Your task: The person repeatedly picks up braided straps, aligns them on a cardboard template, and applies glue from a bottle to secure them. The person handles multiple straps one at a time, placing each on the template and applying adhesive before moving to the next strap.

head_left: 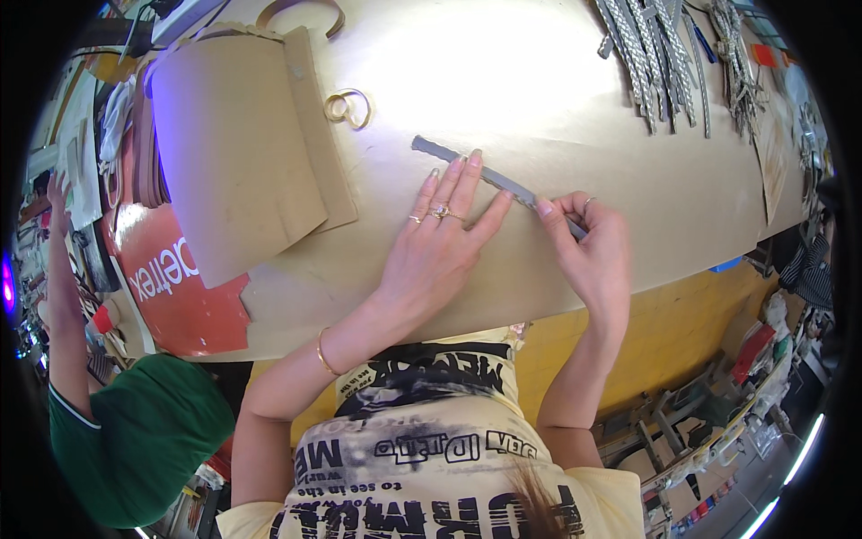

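Note:
A narrow grey strip (508,182) with a ragged edge lies slantwise on the table covered in brown sheet (359,296). My left hand (442,235) rests flat across it, fingers stretched and spread, the fingertips touching the strip along its middle. Near its right end, my right hand (588,241) pinches the strip between thumb and fingers. Part of that end is hidden under the right hand. The far left end of the strip lies bare on the table.
A curved brown board (238,144) stands to the left, beside a red printed sheet (171,278). Beyond my left hand lies a roll of yellowish tape (348,109). Braided grey straps (660,63) hang together at the far right. A person in green (153,431) works at the left.

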Tool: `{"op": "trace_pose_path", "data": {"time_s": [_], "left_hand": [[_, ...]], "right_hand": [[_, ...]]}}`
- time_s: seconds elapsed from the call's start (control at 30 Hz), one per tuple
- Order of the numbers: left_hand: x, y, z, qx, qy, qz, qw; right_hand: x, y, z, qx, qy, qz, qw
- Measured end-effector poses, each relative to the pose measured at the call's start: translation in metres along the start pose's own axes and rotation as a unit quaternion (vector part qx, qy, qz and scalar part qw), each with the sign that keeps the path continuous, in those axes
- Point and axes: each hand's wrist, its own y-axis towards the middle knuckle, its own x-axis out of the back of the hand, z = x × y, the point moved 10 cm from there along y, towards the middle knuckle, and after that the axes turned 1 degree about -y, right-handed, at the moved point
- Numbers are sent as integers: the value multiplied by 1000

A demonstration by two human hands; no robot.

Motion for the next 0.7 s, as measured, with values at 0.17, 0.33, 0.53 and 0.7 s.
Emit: {"op": "trace_pose_path", "data": {"time_s": [0.17,0.33,0.53,0.7], "left_hand": [[-3,-1,0,-5,1,-4,1000],[0,-1,2,-10,-12,-36,999],[-4,0,4,17,-14,0,1000],[-3,1,3,23,-14,14,1000]], "right_hand": [[-1,-2,-2,0,-1,-2,1000],[-2,-2,1,-4,-20,9,1000],[-2,-1,2,-1,-40,13,999],[-2,0,2,1,-41,10,999]]}}
